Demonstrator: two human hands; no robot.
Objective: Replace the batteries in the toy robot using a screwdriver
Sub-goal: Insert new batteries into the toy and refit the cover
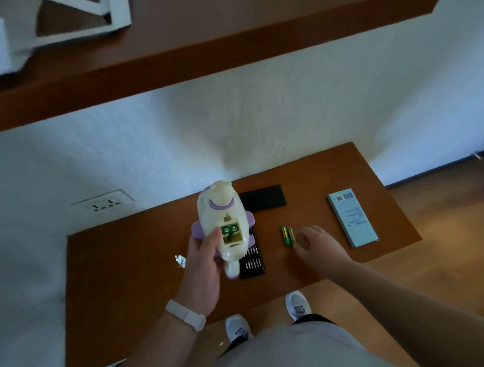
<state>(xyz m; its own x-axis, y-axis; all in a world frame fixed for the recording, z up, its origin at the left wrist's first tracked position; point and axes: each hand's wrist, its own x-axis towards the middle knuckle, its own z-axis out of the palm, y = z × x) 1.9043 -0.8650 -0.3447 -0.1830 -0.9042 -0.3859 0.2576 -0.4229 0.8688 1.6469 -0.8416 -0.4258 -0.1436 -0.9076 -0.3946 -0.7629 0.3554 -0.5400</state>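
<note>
While in left grip (204, 272), toy robot (223, 222) near batteries (288, 235).

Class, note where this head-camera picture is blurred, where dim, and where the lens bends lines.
Head view: the white frame on the top-left shelf is smeared; the right hand by the batteries is soft; the toy robot in the left hand is fairly sharp; light is dim, no glare; the table edges splay outward from wide-angle distortion.
</note>
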